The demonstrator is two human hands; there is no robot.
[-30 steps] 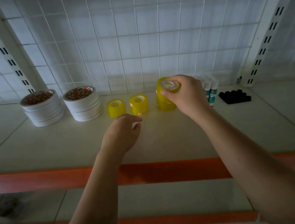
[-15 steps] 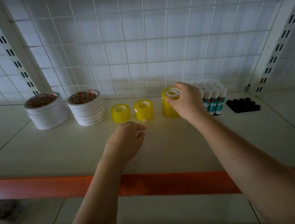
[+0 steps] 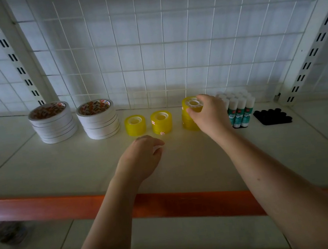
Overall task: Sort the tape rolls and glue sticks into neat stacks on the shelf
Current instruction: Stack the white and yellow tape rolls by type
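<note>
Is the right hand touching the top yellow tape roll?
Touching: the head view shows the right hand gripping the top yellow tape roll.

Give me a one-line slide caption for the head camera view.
Right hand grips the top yellow tape roll on a stack beside glue sticks; left hand hovers nearby.

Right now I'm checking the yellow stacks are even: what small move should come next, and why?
Probably let go of the top yellow roll once it sits square. The right hand pinches it on the tall yellow stack beside the glue sticks. Then the left hand, curled loosely above the shelf, could take the single yellow roll.
</note>
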